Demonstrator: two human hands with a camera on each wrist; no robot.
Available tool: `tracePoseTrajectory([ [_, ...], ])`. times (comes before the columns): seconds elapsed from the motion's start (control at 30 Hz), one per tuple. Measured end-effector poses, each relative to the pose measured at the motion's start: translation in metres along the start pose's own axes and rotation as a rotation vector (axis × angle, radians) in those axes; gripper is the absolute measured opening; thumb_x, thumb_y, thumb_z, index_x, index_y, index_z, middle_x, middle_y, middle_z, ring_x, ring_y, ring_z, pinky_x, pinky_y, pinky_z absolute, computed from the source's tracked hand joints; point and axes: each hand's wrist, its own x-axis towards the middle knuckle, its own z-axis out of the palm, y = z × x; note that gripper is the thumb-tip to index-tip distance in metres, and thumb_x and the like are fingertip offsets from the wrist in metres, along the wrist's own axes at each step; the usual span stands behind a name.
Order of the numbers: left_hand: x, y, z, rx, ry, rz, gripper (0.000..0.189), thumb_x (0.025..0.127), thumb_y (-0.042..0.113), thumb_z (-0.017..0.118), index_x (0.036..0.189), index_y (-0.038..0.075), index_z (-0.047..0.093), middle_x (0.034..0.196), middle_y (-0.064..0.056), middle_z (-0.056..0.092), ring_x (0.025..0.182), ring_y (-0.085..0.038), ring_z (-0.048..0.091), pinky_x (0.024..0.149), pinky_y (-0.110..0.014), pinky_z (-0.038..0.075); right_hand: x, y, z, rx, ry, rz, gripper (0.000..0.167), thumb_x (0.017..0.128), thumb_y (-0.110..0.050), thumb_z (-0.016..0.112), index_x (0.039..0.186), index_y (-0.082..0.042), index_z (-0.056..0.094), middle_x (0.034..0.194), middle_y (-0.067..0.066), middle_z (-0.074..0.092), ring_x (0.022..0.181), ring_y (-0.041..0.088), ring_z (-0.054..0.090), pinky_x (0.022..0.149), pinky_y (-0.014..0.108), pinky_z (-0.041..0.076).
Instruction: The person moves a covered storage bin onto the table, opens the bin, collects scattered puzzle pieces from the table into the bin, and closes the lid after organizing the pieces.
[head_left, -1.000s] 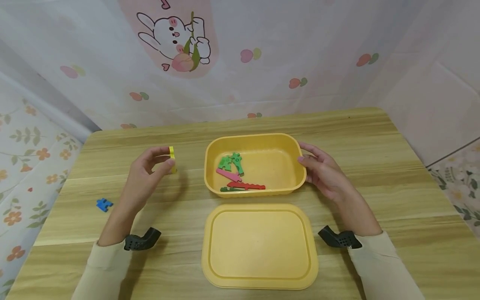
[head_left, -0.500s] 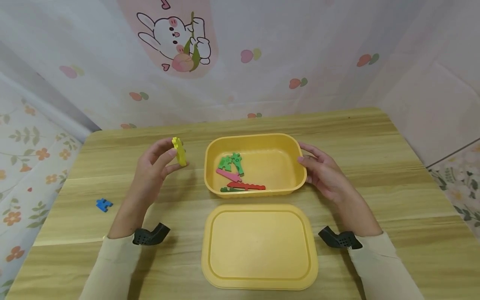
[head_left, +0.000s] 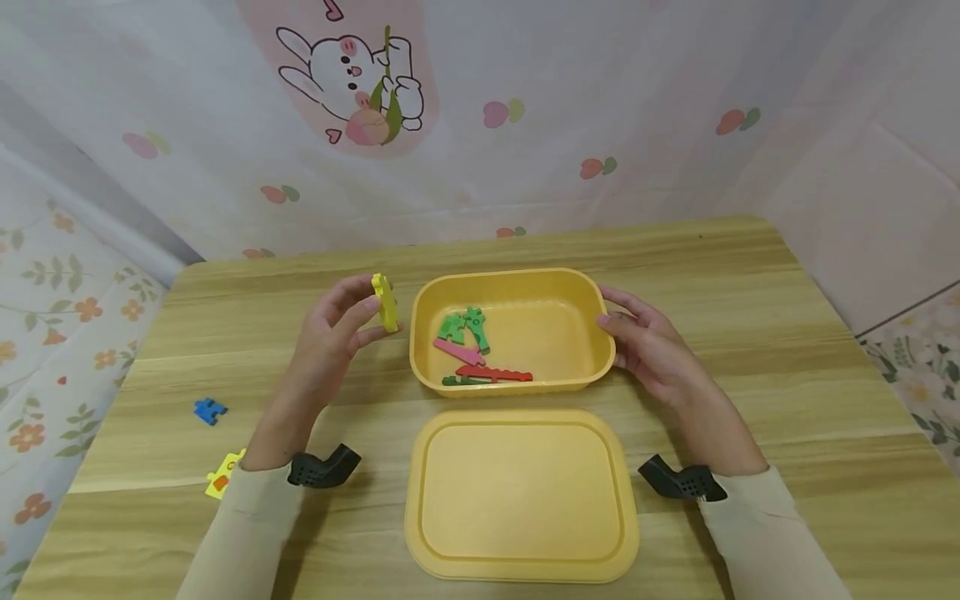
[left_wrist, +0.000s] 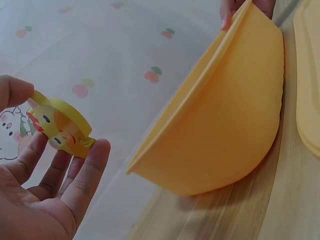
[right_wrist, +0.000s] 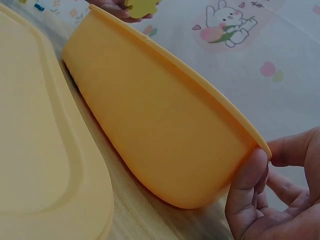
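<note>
In the head view my left hand (head_left: 327, 329) holds a yellow puzzle piece (head_left: 386, 303) up beside the left end of the yellow plastic box (head_left: 547, 329). The left wrist view shows a cartoon face printed on this piece (left_wrist: 61, 125), gripped at its edges between thumb and fingertips. At the box's right end, my right hand (head_left: 651, 342) pinches the rim, thumb on one side and fingers on the other. Inside the box, toward the left, lie two green pieces (head_left: 452, 327), a pink piece (head_left: 459, 352), a red piece (head_left: 495, 373) and a dark green piece (head_left: 463, 381).
A yellow lid (head_left: 521, 496) lies flat in front of the box. On the table's left side are a blue puzzle piece (head_left: 209, 410) and a yellow piece with orange (head_left: 223, 477), partly covered by my left forearm. A printed curtain (head_left: 645, 100) hangs behind the table.
My left hand has moved right with the yellow puzzle piece, close to the box, turning it on the way. Another yellow piece now shows beside my left forearm. My right hand stays on the rim.
</note>
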Motion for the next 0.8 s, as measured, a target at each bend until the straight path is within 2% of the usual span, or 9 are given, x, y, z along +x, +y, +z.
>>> tracePoseTrajectory([
  [0.17, 0.003, -0.001, 0.006, 0.022, -0.003, -0.005, 0.031, 0.107, 0.014, 0.054, 0.138, 0.007, 0.056, 0.136, -0.010, 0.059, 0.117, -0.017, 0.061, 0.094, -0.027, 0.063, -0.001, 0.000, 0.000, 0.001, 0.005, -0.001, 0.050, 0.107, -0.011, 0.061, 0.154, -0.014, 0.043, 0.102, -0.004, 0.075, 0.079, 0.008, 0.071, 0.068, 0.022, 0.060],
  [0.3, 0.005, -0.001, 0.011, 0.025, -0.006, -0.015, 0.033, 0.107, 0.015, 0.054, 0.139, 0.007, 0.055, 0.133, -0.005, 0.059, 0.119, -0.016, 0.061, 0.094, -0.027, 0.063, 0.000, 0.000, 0.001, 0.003, 0.005, 0.004, 0.048, 0.107, -0.011, 0.061, 0.152, -0.016, 0.045, 0.101, -0.004, 0.074, 0.078, 0.008, 0.070, 0.069, 0.022, 0.060],
  [0.4, 0.008, 0.000, 0.020, 0.021, -0.022, -0.020, 0.034, 0.107, 0.015, 0.054, 0.140, 0.007, 0.055, 0.130, -0.001, 0.059, 0.118, -0.017, 0.061, 0.094, -0.027, 0.063, 0.001, 0.000, 0.002, 0.000, 0.006, 0.009, 0.047, 0.107, -0.012, 0.061, 0.151, -0.016, 0.047, 0.101, -0.004, 0.074, 0.078, 0.008, 0.070, 0.069, 0.022, 0.060],
  [0.53, 0.011, 0.001, 0.031, 0.045, -0.039, -0.012, 0.035, 0.106, 0.014, 0.056, 0.140, 0.005, 0.055, 0.130, -0.001, 0.059, 0.118, -0.016, 0.062, 0.093, -0.027, 0.063, 0.002, 0.000, 0.001, -0.003, 0.007, 0.013, 0.046, 0.107, -0.012, 0.062, 0.151, -0.017, 0.048, 0.101, -0.004, 0.074, 0.078, 0.008, 0.070, 0.069, 0.022, 0.060],
  [0.67, 0.011, 0.003, 0.038, 0.096, -0.037, 0.010, 0.038, 0.105, 0.013, 0.058, 0.142, 0.004, 0.054, 0.137, -0.007, 0.058, 0.121, -0.015, 0.062, 0.092, -0.025, 0.062, 0.001, 0.000, 0.000, -0.008, 0.011, 0.006, 0.046, 0.107, -0.012, 0.061, 0.151, -0.017, 0.047, 0.101, -0.004, 0.074, 0.078, 0.008, 0.070, 0.069, 0.022, 0.060],
  [0.8, 0.010, 0.006, 0.042, 0.148, -0.039, 0.054, 0.039, 0.104, 0.011, 0.060, 0.141, 0.001, 0.054, 0.142, -0.019, 0.055, 0.124, -0.017, 0.061, 0.091, -0.023, 0.062, 0.001, 0.000, 0.000, -0.004, 0.008, 0.004, 0.045, 0.107, -0.012, 0.061, 0.150, -0.017, 0.047, 0.100, -0.004, 0.074, 0.078, 0.008, 0.070, 0.069, 0.023, 0.060],
])
